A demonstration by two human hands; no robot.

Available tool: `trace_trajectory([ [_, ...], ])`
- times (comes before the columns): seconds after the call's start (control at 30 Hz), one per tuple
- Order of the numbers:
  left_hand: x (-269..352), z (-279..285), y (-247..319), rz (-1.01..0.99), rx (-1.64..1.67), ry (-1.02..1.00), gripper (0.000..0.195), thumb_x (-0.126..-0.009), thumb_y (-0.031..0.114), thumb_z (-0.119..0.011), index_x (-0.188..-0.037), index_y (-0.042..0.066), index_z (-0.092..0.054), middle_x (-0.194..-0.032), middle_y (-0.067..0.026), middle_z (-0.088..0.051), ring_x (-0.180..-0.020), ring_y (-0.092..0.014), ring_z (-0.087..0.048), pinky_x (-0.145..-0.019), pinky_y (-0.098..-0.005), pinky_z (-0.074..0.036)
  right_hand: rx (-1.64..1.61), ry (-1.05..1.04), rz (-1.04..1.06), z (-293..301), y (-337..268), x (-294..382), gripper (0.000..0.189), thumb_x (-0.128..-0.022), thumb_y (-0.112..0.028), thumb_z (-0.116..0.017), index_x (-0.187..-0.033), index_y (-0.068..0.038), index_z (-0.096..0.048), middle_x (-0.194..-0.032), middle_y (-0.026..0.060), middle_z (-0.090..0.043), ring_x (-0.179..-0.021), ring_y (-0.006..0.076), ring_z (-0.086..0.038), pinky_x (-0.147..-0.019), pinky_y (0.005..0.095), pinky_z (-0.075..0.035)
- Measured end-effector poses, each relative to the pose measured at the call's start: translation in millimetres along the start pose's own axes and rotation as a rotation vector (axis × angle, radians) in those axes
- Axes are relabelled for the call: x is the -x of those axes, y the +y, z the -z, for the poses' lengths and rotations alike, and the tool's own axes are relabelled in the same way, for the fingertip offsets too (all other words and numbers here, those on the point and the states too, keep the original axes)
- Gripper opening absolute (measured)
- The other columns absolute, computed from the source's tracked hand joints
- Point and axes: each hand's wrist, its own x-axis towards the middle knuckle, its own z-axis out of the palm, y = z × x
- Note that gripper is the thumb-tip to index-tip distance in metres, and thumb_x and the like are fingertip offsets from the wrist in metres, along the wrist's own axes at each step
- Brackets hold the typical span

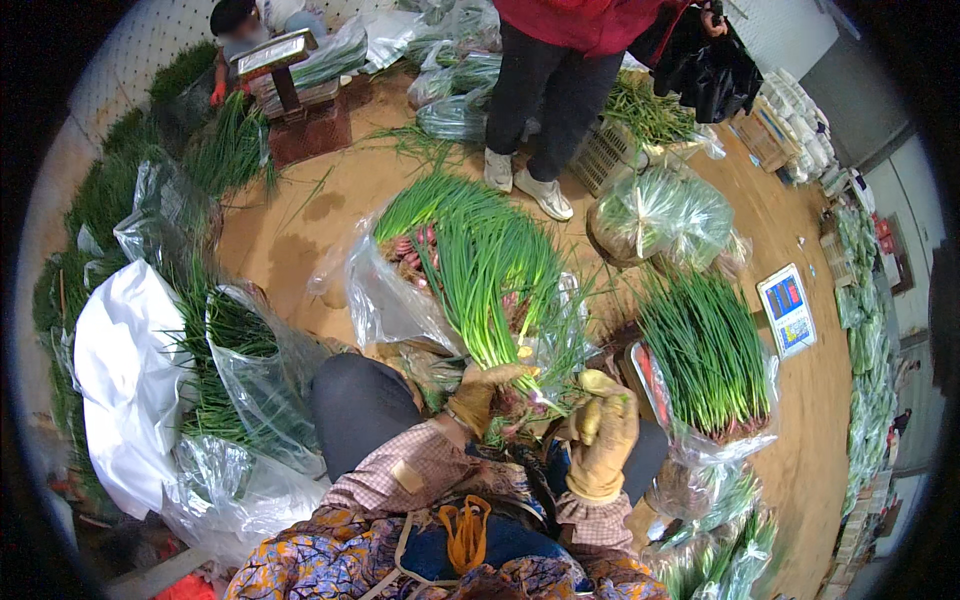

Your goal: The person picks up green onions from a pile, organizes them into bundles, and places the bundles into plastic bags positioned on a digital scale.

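Observation:
My left hand (477, 396), in a tan work glove, grips the lower stems of a bunch of green onions (480, 300). Its white and purple root ends point towards my right hand. That hand (606, 435), in a yellowish glove, is raised beside the roots with its fingers curled in; whether a scrap of leaf is inside is unclear. Beyond my hands, a heap of green onions (517, 232) with reddish bulbs rests on clear plastic sheeting (386, 300). Loose green leaves (574, 330) hang beside the bunch. Below my hands, trimmings and roots (510, 427) lie partly hidden.
At right, green onions (705, 360) stand on a scale with a lit display (786, 309). Tied plastic bags of greens (660, 217) sit behind. A person in dark trousers (544, 97) stands ahead; another crouches by a platform scale (307, 112). White sheeting (127, 382) and bagged greens (247, 375) line the left.

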Motion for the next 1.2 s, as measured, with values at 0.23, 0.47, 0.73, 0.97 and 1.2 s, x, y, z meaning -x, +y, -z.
trace_trajectory([
  [0.23,-9.2,19.0,-8.2,-0.078,-0.389,-0.043,0.024,-0.084,0.009,-0.049,-0.105,0.002,-0.059,-0.106,-0.0086,-0.059,-0.091,-0.016,-0.057,-0.079,-0.0306,-0.046,0.373,0.204,0.326,43.5,-44.5,-17.4,0.024,-0.090,-0.016,-0.043,-0.103,0.001,-0.053,-0.052,-0.0067,-0.036,-0.040,0.0028,-0.028,-0.036,0.0198,-0.022],
  [0.47,22.8,-35.9,34.6,-0.020,0.108,0.038,0.026,-0.081,0.014,-0.056,-0.101,-0.003,-0.057,-0.088,-0.0100,-0.063,-0.054,-0.006,-0.051,-0.046,-0.0185,-0.040,0.395,0.487,0.651,97.4,-74.6,-84.1,0.025,-0.088,-0.019,-0.039,-0.098,-0.002,-0.055,-0.059,-0.0075,-0.035,-0.046,-0.0001,-0.028,-0.039,0.0148,-0.022],
  [0.73,33.9,-36.3,42.1,0.009,0.183,-0.014,0.031,-0.082,0.015,-0.056,-0.106,-0.004,-0.053,-0.091,-0.0150,-0.062,-0.055,-0.009,-0.057,-0.041,-0.0191,-0.044,1.316,-0.274,0.069,103.0,3.3,-141.2,0.061,-0.074,-0.031,-0.060,-0.124,-0.002,-0.037,-0.090,0.0150,-0.059,-0.076,0.0209,-0.054,-0.065,0.0277,-0.044],
  [0.97,39.0,-33.1,36.6,-0.203,-0.424,-0.159,0.034,-0.084,0.018,-0.052,-0.111,-0.004,-0.052,-0.106,-0.0143,-0.059,-0.097,-0.022,-0.056,-0.087,-0.0356,-0.043,1.962,-0.810,0.406,54.0,133.0,-186.1,0.031,-0.077,-0.024,-0.059,-0.092,0.004,-0.058,-0.089,0.0181,-0.062,-0.078,0.0266,-0.060,-0.070,0.0320,-0.049],
  [1.2,22.8,5.9,16.2,-0.049,-0.280,0.064,0.033,-0.082,0.027,-0.058,-0.106,0.005,-0.060,-0.101,-0.0058,-0.062,-0.087,-0.016,-0.057,-0.077,-0.0291,-0.044,1.081,-0.400,-0.475,137.8,75.1,-158.7,0.052,-0.080,-0.034,-0.054,-0.117,0.000,-0.039,-0.094,0.0197,-0.059,-0.087,0.0284,-0.056,-0.075,0.0334,-0.045],
])
